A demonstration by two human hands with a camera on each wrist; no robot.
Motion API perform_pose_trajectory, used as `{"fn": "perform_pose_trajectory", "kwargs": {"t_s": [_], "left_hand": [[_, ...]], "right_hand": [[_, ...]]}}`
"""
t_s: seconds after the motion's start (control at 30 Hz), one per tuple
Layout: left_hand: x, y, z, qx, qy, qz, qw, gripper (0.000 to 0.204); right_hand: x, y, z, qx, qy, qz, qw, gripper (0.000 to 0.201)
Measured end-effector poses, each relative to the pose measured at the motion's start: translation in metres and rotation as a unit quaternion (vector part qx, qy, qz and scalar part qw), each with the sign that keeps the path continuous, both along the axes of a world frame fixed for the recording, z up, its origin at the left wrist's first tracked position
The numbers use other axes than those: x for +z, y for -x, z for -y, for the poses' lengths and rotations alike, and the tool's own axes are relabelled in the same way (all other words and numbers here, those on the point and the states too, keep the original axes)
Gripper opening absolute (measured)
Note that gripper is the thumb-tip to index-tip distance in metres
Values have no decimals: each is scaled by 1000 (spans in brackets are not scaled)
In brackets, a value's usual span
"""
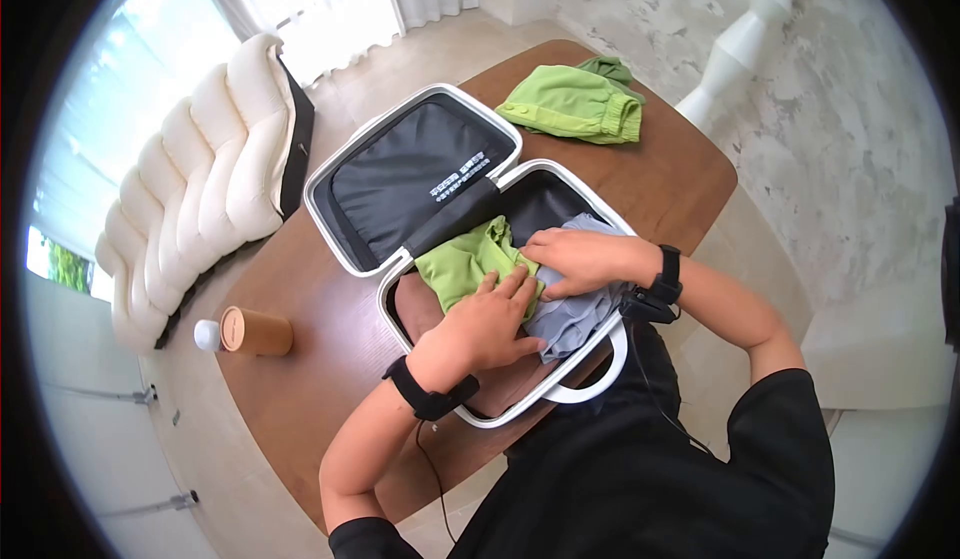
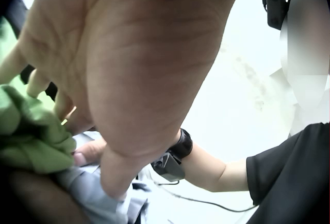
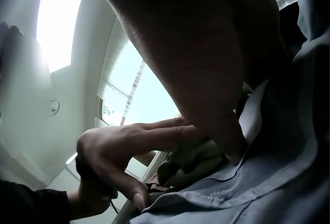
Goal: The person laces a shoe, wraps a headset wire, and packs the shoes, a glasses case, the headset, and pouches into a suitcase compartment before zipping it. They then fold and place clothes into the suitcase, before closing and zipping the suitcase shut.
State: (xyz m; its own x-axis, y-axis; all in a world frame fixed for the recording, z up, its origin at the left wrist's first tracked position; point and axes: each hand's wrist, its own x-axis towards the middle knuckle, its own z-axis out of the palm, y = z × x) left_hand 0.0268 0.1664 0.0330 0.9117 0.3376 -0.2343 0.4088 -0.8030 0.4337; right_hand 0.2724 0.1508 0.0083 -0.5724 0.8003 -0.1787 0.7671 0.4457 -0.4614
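A white-rimmed suitcase (image 1: 490,421) lies open, holding a green garment (image 1: 460,264), a grey-blue garment (image 1: 572,324) and a brownish-pink one (image 1: 415,304). My left hand (image 1: 482,321) rests on the green cloth with fingers extended, its thumb over the grey-blue cloth. From the other side, my right hand (image 1: 580,257) lies on the grey-blue garment, fingertips at the edge of the green one. In the right wrist view the grey-blue cloth (image 3: 268,183) spreads below my right hand (image 3: 206,64). The left wrist view shows my left palm (image 2: 129,64) above the green cloth (image 2: 31,136).
The suitcase's black-lined lid (image 1: 400,184) leans open beyond the base. Folded green clothing (image 1: 575,104) lies at the wooden table's (image 1: 690,174) far end. A brown cylinder (image 1: 258,331) and a white-capped object (image 1: 207,336) stand at the left. A cream sofa (image 1: 200,174) is beyond.
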Motion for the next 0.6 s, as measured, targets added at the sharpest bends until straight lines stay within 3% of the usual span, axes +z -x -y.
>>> {"fn": "perform_pose_trajectory", "kwargs": {"t_s": [0.23,0.6], "left_hand": [[3,-7,12,43,-26,-102,994,106],[4,2,-9,55,10,-100,993,109]], "right_hand": [[-18,-6,8,-25,3,-40,999,63],[-14,-4,9,-23,10,-52,998,54]]}}
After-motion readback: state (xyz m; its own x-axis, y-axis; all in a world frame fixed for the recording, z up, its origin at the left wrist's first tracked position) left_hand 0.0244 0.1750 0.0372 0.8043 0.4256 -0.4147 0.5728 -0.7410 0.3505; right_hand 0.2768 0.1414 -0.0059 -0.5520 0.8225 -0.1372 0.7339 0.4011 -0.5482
